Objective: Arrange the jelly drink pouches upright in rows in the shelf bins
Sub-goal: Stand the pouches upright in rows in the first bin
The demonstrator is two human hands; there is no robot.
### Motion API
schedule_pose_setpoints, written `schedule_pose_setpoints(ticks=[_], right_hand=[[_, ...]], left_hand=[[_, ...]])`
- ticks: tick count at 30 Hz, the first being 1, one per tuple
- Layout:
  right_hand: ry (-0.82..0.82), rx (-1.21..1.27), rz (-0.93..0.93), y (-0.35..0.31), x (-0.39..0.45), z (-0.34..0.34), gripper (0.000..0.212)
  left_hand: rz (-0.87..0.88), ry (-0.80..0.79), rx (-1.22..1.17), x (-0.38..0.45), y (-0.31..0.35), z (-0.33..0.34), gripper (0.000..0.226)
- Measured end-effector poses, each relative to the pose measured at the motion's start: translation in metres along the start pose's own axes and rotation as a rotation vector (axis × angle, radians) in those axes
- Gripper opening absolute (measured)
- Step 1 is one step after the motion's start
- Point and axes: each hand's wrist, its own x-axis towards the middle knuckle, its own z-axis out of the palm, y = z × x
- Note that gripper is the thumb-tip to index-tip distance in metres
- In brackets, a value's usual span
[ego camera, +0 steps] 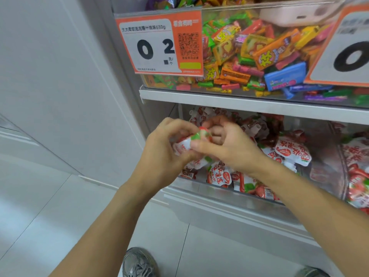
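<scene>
Both hands meet in front of the lower clear shelf bin. My left hand and my right hand together grip one white, red and green jelly drink pouch, held just above the bin's left end. Several more pouches lie jumbled in that bin, some flat, some tilted, with red print and white spouts. Further pouches are heaped toward the bin's right side. My fingers hide most of the held pouch.
A clear upper bin holds many colourful candy bars, fronted by an orange price tag. A white shelf edge runs between the bins. Another pouch bin sits at right. White wall and tiled floor lie left; my shoe shows below.
</scene>
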Motion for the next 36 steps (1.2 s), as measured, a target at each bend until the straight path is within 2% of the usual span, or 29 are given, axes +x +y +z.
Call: schedule_pose_setpoints(ticks=[2,4,5,7,9,12,14,16,19,22,24,26,28,33,36], right_hand=[[-0.155,-0.195,-0.049,-0.012,-0.001,-0.010,0.067],[-0.249,-0.348,-0.058,-0.022,-0.002,-0.020,0.051],[-0.236,-0.410,-0.055,-0.022,-0.001,-0.025,0.040],[-0.128,-0.442,-0.017,-0.015,0.002,-0.029,0.025],[-0.009,-0.407,0.007,-0.003,0.006,-0.028,0.019],[0.204,-0.377,0.025,0.014,0.011,-0.018,0.025],[0.267,-0.399,0.041,0.018,0.015,-0.014,0.035],[0.230,-0.403,0.058,0.017,0.022,-0.009,0.051],[0.104,-0.336,0.040,0.016,0.030,0.005,0.054],[-0.024,-0.580,0.054,0.025,0.034,0.017,0.056],[-0.041,-0.809,0.030,0.027,0.037,0.018,0.056],[-0.042,-0.984,-0.049,0.024,0.040,0.017,0.050],[-0.044,-1.041,-0.108,0.022,0.043,0.017,0.045],[-0.209,-0.952,-0.035,0.018,0.046,0.014,0.030],[-0.179,-0.941,-0.096,0.019,0.046,0.014,0.022]], left_hand=[[0.118,-0.031,0.102,-0.001,0.002,0.004,0.033],[0.138,-0.045,0.117,-0.001,0.003,0.006,0.042],[0.122,-0.056,0.111,0.000,0.003,0.006,0.051],[0.064,-0.095,0.140,0.000,0.002,0.005,0.064],[0.031,-0.103,0.253,-0.002,-0.002,0.004,0.065],[0.013,-0.093,0.484,-0.012,-0.007,0.003,0.054],[-0.033,-0.144,0.556,-0.020,-0.010,0.003,0.052],[-0.065,-0.194,0.598,-0.025,-0.015,0.004,0.048],[-0.117,-0.223,0.592,-0.026,-0.022,0.002,0.035],[-0.136,-0.218,0.520,-0.025,-0.022,0.001,0.025],[-0.144,-0.193,0.500,-0.024,-0.020,0.001,0.022],[-0.163,-0.191,0.531,-0.021,-0.020,0.002,0.024],[-0.207,-0.204,0.558,-0.017,-0.022,0.003,0.030],[-0.241,-0.222,0.557,-0.013,-0.025,0.005,0.028],[-0.215,-0.136,0.490,-0.016,-0.023,0.006,0.011]])
